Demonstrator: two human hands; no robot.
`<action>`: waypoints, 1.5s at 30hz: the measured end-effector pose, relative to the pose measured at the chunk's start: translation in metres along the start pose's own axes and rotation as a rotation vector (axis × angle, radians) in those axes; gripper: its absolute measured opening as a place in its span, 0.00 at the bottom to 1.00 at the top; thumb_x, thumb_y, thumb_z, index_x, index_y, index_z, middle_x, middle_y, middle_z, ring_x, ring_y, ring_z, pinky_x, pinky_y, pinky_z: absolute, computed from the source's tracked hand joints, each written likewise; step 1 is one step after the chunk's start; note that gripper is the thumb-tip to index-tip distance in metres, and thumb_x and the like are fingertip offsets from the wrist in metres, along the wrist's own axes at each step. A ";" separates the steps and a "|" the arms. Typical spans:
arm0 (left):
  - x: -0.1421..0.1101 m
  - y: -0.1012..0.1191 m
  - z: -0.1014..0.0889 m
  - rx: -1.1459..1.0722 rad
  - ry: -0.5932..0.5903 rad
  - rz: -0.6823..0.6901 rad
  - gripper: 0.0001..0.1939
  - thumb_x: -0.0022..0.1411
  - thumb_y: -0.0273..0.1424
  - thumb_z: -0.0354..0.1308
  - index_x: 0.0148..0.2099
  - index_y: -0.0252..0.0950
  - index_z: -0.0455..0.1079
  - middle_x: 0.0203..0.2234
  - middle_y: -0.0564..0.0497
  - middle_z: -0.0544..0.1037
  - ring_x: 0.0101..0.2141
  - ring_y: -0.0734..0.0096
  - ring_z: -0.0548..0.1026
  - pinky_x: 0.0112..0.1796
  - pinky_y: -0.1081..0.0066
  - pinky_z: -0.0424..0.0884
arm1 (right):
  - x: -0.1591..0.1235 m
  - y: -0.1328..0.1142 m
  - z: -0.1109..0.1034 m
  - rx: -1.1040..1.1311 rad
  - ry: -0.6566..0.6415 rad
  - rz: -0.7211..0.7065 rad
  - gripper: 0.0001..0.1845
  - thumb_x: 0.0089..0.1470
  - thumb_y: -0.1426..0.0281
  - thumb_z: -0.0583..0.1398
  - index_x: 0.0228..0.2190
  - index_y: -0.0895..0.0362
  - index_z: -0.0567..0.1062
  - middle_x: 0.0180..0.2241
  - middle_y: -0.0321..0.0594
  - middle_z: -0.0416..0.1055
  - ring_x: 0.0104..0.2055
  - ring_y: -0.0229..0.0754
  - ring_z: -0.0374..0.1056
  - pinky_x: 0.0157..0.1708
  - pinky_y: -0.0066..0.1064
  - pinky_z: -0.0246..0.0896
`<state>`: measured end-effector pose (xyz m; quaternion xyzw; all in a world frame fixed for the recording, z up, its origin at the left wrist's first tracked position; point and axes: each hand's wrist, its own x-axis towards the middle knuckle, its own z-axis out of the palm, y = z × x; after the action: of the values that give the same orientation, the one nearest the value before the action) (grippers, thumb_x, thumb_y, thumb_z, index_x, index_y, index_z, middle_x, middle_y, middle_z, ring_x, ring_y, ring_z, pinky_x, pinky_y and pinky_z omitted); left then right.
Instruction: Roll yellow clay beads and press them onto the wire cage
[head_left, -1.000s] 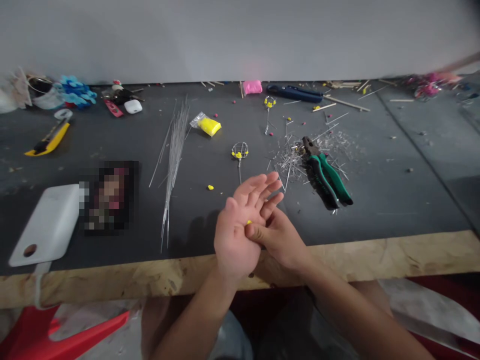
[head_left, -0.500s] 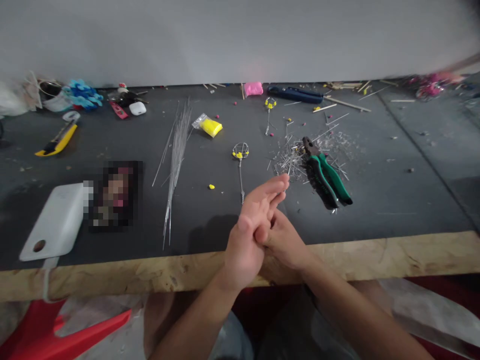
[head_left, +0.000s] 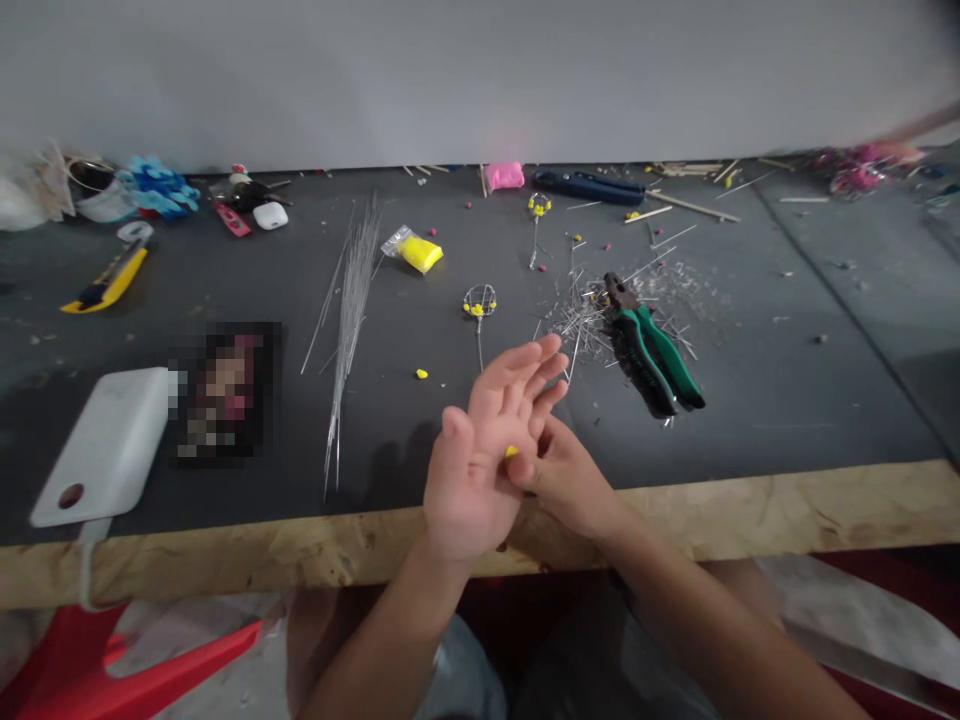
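Observation:
My left hand (head_left: 480,450) is held palm up over the near edge of the table, fingers stretched out. A tiny yellow clay bit (head_left: 511,452) lies on its palm. My right hand (head_left: 566,478) sits just to the right of it, its thumb and fingers pressed against the palm at the yellow bit. Beyond the hands a small wire ball on a stem (head_left: 480,303) with yellow dots lies on the dark mat. Green-handled pliers (head_left: 649,345) rest to the right among several cut wire scraps (head_left: 581,320).
A bundle of straight wires (head_left: 349,310), a bag of yellow clay (head_left: 416,250) and pink clay (head_left: 505,175) lie farther back. A white power bank (head_left: 101,445), a yellow utility knife (head_left: 105,280) and a blue tool (head_left: 592,186) are on the mat. The wooden table edge (head_left: 225,560) runs near me.
My left palm tipped over towards the right hand, then turned face up again, showing the yellow bit. The right thumb keeps pressing at it.

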<state>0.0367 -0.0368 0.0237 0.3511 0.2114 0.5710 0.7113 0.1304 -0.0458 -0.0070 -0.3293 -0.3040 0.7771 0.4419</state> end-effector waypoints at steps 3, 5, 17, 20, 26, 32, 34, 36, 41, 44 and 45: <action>-0.003 -0.001 0.001 0.076 -0.010 0.038 0.29 0.62 0.56 0.45 0.53 0.44 0.71 0.60 0.48 0.67 0.62 0.51 0.59 0.61 0.54 0.53 | 0.000 0.001 -0.001 -0.016 0.011 0.004 0.24 0.41 0.59 0.72 0.40 0.51 0.74 0.39 0.38 0.77 0.44 0.45 0.73 0.42 0.35 0.71; -0.003 -0.001 0.001 0.087 -0.015 0.034 0.29 0.61 0.56 0.46 0.52 0.44 0.71 0.60 0.48 0.67 0.62 0.50 0.59 0.61 0.53 0.53 | -0.001 0.003 -0.002 -0.022 0.012 0.018 0.25 0.40 0.59 0.72 0.40 0.52 0.74 0.39 0.39 0.77 0.45 0.46 0.73 0.42 0.36 0.71; 0.010 0.016 -0.013 -0.197 0.068 -0.132 0.32 0.62 0.60 0.34 0.54 0.53 0.67 0.60 0.56 0.66 0.65 0.56 0.55 0.60 0.52 0.57 | -0.008 -0.007 0.003 -0.009 -0.058 0.039 0.24 0.50 0.68 0.68 0.48 0.51 0.71 0.48 0.39 0.74 0.50 0.43 0.71 0.46 0.37 0.70; 0.009 0.017 -0.013 -0.194 0.066 -0.127 0.32 0.61 0.61 0.34 0.54 0.54 0.67 0.60 0.56 0.65 0.65 0.56 0.54 0.61 0.52 0.56 | -0.009 -0.006 0.003 -0.035 -0.057 0.025 0.24 0.50 0.69 0.67 0.50 0.49 0.71 0.49 0.39 0.73 0.51 0.43 0.69 0.47 0.37 0.69; 0.009 0.014 -0.012 -0.228 0.027 -0.130 0.34 0.61 0.62 0.31 0.54 0.54 0.67 0.60 0.57 0.66 0.65 0.58 0.54 0.62 0.54 0.55 | -0.008 -0.003 0.001 -0.050 -0.015 0.028 0.23 0.51 0.68 0.67 0.49 0.50 0.72 0.49 0.39 0.74 0.51 0.44 0.70 0.47 0.38 0.69; 0.004 0.007 -0.007 -0.160 -0.008 -0.087 0.34 0.61 0.61 0.34 0.56 0.52 0.67 0.60 0.55 0.66 0.65 0.57 0.55 0.63 0.53 0.51 | -0.005 -0.005 0.000 -0.060 0.045 0.004 0.17 0.50 0.64 0.67 0.43 0.51 0.75 0.45 0.39 0.76 0.48 0.43 0.71 0.44 0.35 0.69; 0.003 0.004 -0.005 -0.125 -0.016 -0.070 0.33 0.60 0.61 0.36 0.56 0.52 0.67 0.61 0.54 0.66 0.65 0.56 0.55 0.63 0.53 0.50 | -0.004 -0.006 0.000 -0.106 0.085 -0.001 0.16 0.49 0.62 0.68 0.40 0.53 0.76 0.41 0.39 0.76 0.44 0.43 0.72 0.42 0.34 0.69; 0.002 0.003 -0.005 -0.111 -0.016 -0.060 0.33 0.60 0.61 0.37 0.56 0.52 0.67 0.61 0.54 0.66 0.65 0.56 0.56 0.63 0.53 0.50 | -0.002 -0.006 -0.001 -0.127 0.096 -0.003 0.17 0.47 0.60 0.68 0.39 0.53 0.76 0.39 0.39 0.76 0.43 0.43 0.71 0.41 0.33 0.69; 0.003 0.003 -0.006 -0.123 -0.016 -0.071 0.33 0.61 0.61 0.36 0.57 0.52 0.66 0.62 0.55 0.64 0.65 0.56 0.56 0.63 0.53 0.49 | 0.000 -0.006 -0.005 -0.147 0.076 -0.008 0.15 0.49 0.60 0.68 0.37 0.54 0.76 0.36 0.37 0.76 0.40 0.41 0.71 0.38 0.31 0.68; 0.004 0.005 -0.005 -0.163 -0.002 -0.096 0.33 0.62 0.60 0.34 0.57 0.51 0.66 0.62 0.56 0.65 0.65 0.58 0.55 0.64 0.54 0.47 | 0.001 -0.007 -0.006 -0.160 0.078 -0.002 0.15 0.49 0.60 0.67 0.37 0.55 0.77 0.36 0.38 0.77 0.41 0.42 0.71 0.39 0.32 0.68; 0.004 0.006 -0.005 -0.185 0.007 -0.109 0.34 0.63 0.59 0.32 0.57 0.50 0.66 0.62 0.56 0.65 0.65 0.58 0.55 0.64 0.54 0.46 | 0.001 -0.007 -0.006 -0.156 0.076 0.000 0.15 0.49 0.60 0.67 0.37 0.55 0.77 0.37 0.38 0.77 0.42 0.42 0.71 0.40 0.32 0.68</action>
<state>0.0308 -0.0308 0.0251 0.2698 0.1791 0.5498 0.7700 0.1382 -0.0412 -0.0053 -0.3918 -0.3466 0.7381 0.4262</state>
